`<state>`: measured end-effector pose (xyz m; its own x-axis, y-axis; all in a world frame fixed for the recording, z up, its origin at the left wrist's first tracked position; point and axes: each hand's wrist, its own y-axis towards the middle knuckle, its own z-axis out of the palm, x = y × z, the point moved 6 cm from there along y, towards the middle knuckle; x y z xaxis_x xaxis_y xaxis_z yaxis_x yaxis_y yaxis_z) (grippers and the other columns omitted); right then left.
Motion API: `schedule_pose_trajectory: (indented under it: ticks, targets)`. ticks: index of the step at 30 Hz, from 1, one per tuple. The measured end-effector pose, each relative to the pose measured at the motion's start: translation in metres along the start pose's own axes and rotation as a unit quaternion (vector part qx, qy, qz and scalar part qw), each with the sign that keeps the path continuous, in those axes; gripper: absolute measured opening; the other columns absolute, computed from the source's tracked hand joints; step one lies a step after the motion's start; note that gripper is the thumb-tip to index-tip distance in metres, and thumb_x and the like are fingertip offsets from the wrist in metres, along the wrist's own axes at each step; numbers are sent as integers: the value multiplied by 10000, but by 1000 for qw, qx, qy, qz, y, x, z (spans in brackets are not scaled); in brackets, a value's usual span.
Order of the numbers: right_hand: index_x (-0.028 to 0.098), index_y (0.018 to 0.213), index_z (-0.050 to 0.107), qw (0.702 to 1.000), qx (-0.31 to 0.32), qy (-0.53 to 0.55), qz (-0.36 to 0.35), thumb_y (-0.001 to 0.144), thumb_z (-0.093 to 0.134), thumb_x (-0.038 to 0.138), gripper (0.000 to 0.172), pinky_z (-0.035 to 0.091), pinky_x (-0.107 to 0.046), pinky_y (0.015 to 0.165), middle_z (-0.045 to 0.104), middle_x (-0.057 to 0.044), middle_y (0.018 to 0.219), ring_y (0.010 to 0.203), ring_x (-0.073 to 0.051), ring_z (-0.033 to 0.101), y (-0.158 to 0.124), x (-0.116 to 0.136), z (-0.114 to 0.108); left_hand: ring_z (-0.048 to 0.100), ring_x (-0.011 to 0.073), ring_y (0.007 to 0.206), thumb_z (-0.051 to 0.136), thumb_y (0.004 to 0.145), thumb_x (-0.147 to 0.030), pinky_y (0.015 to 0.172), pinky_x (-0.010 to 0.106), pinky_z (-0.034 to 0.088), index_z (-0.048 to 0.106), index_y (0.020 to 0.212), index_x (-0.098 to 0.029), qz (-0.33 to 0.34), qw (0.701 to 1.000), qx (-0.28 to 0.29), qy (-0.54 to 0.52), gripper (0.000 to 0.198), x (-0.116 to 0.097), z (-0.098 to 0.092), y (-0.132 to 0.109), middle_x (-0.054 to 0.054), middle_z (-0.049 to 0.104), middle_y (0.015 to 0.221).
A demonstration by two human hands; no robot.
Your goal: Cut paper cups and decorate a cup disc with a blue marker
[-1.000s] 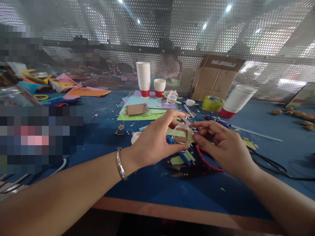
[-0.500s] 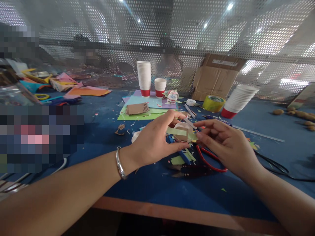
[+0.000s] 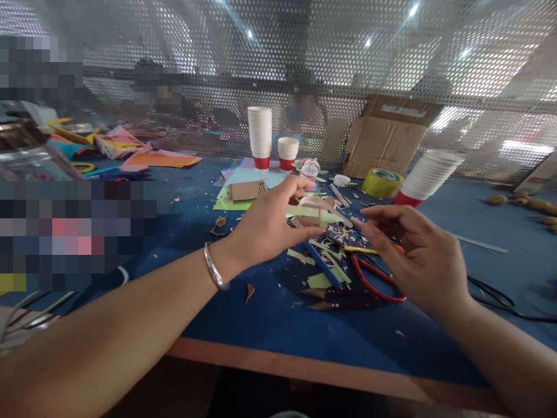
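Observation:
My left hand [image 3: 272,215] is closed, fingers above and thumb below, on a small cardboard piece [image 3: 310,221]. A pale green paper strip [image 3: 333,215] lies across that piece, with a curved white paper piece [image 3: 314,201] above it. My right hand [image 3: 413,252] has thumb and index finger close together at the strip's right end; its other fingers are curled. Below the hands lie a blue pen-like tool [image 3: 322,265], red-handled scissors [image 3: 360,278] and dark thread snips [image 3: 335,299], among many paper scraps [image 3: 319,281].
Stacked paper cups stand at the back [image 3: 260,136] and right [image 3: 430,174]. Yellow tape [image 3: 382,183], a cardboard box [image 3: 387,136] and corrugated cardboard [image 3: 246,190] are beyond my hands. A perforated metal screen [image 3: 209,69] closes off the back. Coloured paper [image 3: 163,159] is at left.
The held cardboard piece has tilted and come slightly up and left. My right hand has shifted right, away from my left hand. The view has moved slightly.

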<state>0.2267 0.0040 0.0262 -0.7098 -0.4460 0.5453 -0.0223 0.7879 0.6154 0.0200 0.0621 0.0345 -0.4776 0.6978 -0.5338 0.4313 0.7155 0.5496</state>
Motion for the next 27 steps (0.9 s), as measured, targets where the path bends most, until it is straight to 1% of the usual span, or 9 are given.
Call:
schedule_pose_trajectory:
  ticks: [4, 7, 12, 14, 17, 21, 24, 26, 27]
  targets:
    - [216, 1020, 702, 996, 88, -5, -14, 916, 654, 270, 127, 497, -255, 670, 692, -1, 830, 718, -131, 637, 4, -2, 17, 672, 222, 1054, 866, 699, -334, 941, 351, 529, 624, 1167, -193, -36, 998, -42, 31, 545, 18, -18, 9, 62, 722, 1160]
    - [205, 995, 703, 981, 175, -23, -79, 932, 615, 241, 114, 498, -284, 701, 684, -18, 845, 761, -153, 634, 5, 8, 35, 684, 232, 1031, 865, 692, -311, 937, 382, 538, 650, 1140, -186, -70, 995, -67, 39, 513, 34, -26, 13, 66, 728, 1148]
    - [159, 1017, 697, 929, 275, -53, -242, 952, 560, 213, 161, 489, -369, 864, 699, -93, 967, 954, -228, 630, 3, 50, 70, 659, 244, 1112, 864, 677, -262, 944, 390, 559, 630, 1171, -174, -56, 992, -115, -6, 554, 53, -30, 16, 99, 700, 1216]
    - [150, 1048, 694, 912, 307, -76, -260, 965, 544, 233, 190, 488, -376, 873, 689, -100, 963, 982, -243, 618, 3, 66, 89, 656, 251, 1112, 863, 676, -271, 932, 402, 569, 632, 1174, -175, -62, 991, -117, -13, 557, 58, -29, 17, 107, 693, 1220]
    - [148, 1064, 690, 894, 321, -134, -282, 943, 573, 257, 201, 492, -377, 800, 678, -112, 991, 931, -254, 605, 4, 84, 117, 655, 259, 1102, 860, 675, -269, 934, 429, 568, 639, 1168, -178, -80, 991, -108, -13, 547, 61, -26, 15, 109, 685, 1212]
    - [150, 1031, 699, 884, 338, -151, -285, 937, 551, 194, 181, 478, -343, 739, 676, -119, 1013, 949, -255, 607, 4, 91, 142, 634, 256, 1122, 849, 674, -220, 979, 449, 538, 629, 1128, -177, -66, 993, -92, -15, 507, 58, -23, 14, 94, 685, 1183]
    - [154, 986, 701, 888, 348, -123, -274, 926, 548, 163, 165, 469, -322, 754, 671, -94, 974, 908, -220, 605, 5, 89, 136, 630, 249, 1111, 839, 682, -209, 995, 449, 522, 618, 1119, -168, -67, 994, -82, -15, 492, 58, -23, 14, 88, 685, 1165]
    - [163, 929, 694, 908, 371, 5, -194, 917, 584, 182, 112, 458, -291, 761, 667, -51, 899, 848, -173, 597, 10, 83, 121, 639, 243, 1086, 844, 680, -221, 984, 436, 525, 615, 1115, -163, -73, 994, -84, -22, 495, 59, -24, 14, 86, 683, 1165]
    - [172, 876, 679, 908, 389, 67, -138, 934, 582, 237, 130, 449, -272, 718, 660, -25, 835, 791, -151, 587, 12, 77, 114, 646, 239, 1070, 847, 679, -228, 970, 428, 530, 614, 1114, -163, -74, 993, -87, -26, 498, 59, -24, 14, 83, 684, 1163]
